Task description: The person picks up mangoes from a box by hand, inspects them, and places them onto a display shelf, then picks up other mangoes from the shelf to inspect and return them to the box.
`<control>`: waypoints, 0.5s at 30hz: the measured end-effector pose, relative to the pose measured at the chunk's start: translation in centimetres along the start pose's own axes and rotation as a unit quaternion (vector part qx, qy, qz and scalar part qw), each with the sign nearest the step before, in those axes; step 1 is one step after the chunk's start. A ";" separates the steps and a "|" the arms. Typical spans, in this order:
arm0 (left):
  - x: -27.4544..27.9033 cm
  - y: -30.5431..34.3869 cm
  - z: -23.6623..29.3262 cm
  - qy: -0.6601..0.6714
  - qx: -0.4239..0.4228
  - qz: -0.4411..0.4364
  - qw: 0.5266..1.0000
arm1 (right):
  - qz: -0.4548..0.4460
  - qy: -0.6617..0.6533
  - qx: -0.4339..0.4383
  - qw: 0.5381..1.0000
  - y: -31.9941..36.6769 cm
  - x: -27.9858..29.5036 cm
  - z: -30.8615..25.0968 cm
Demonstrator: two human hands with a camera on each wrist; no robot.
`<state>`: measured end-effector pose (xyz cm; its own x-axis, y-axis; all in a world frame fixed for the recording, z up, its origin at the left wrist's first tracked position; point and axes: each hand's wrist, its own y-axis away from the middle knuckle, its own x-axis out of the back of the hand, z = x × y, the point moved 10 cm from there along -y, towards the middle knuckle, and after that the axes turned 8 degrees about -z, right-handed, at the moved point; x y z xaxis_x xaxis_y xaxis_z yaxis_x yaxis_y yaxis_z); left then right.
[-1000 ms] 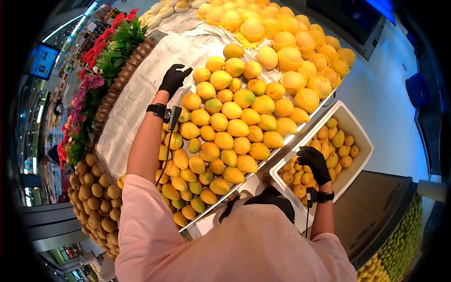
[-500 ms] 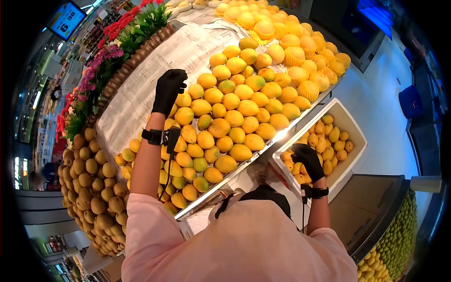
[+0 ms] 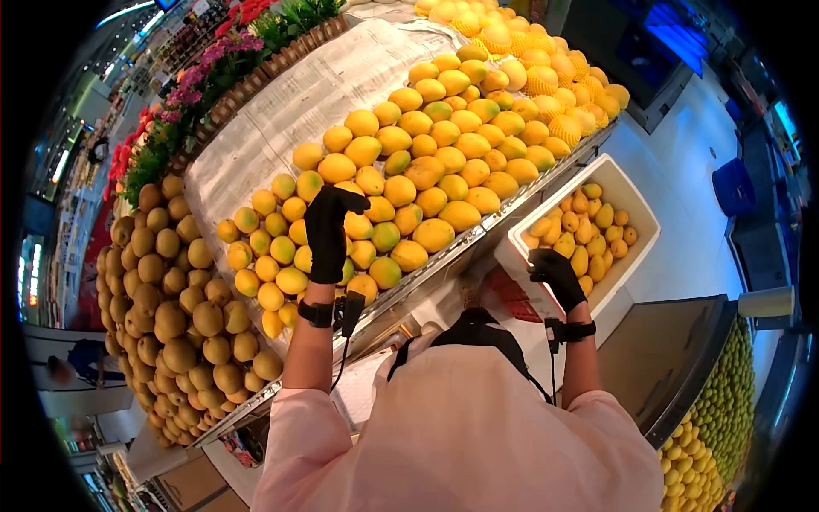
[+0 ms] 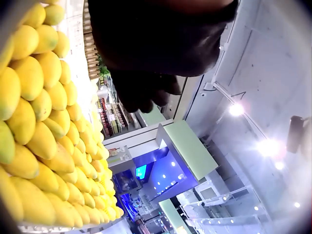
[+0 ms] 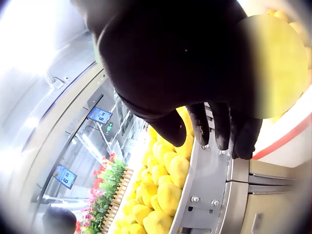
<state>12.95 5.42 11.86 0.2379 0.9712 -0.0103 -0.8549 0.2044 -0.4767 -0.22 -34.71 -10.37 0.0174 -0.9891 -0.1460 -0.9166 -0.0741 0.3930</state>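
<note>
Rows of yellow mangoes [image 3: 426, 173] cover the sloping display stand. My black-gloved left hand [image 3: 331, 235] is over the near left part of these rows, its fingers loosely bent and nothing visible in them. In the left wrist view the gloved fingers [image 4: 146, 95] hang beside the mango slope. My right hand [image 3: 556, 277], also gloved in black, is at the near left rim of a white foam box [image 3: 627, 266] that holds more mangoes [image 3: 589, 226]. Seen from the right wrist, its thumb and fingers [image 5: 199, 124] are apart, with no fruit between them.
Brown round fruits [image 3: 183, 316] are heaped at the left. Newspaper-like sheets [image 3: 281, 102] line the stand behind the mangoes, bordered by a low wooden fence [image 3: 256, 81] and flowers. Yellow fruits in foam nets [image 3: 546, 81] lie farther back. A dark counter [image 3: 661, 363] stands at the right.
My left hand has come down from beside the paper to the near mango rows. The head view has shifted, showing more of the brown fruits. My right hand stays by the foam box.
</note>
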 end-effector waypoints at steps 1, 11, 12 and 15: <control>0.3 1.5 0.7 -0.043 0.013 -0.012 0.999 | 0.002 -0.009 -0.004 1.000 0.6 -0.7 -0.2; 1.0 11.6 -3.5 -0.116 0.153 -0.122 0.974 | 0.020 -0.016 0.012 1.000 2.7 -1.5 0.4; 0.4 12.0 -3.3 -0.180 0.139 -0.130 0.965 | 0.027 -0.019 0.013 0.999 3.2 -1.1 0.7; -1.3 12.8 -2.3 -0.332 0.110 -0.137 0.927 | 0.040 -0.032 0.015 0.999 4.4 -0.1 1.5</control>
<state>2.75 6.50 3.72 0.1872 0.7253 0.6625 -0.8948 0.4042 -0.1897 -4.86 -34.71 -9.98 -0.0808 -0.9815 -0.1735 -0.9259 0.0095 0.3776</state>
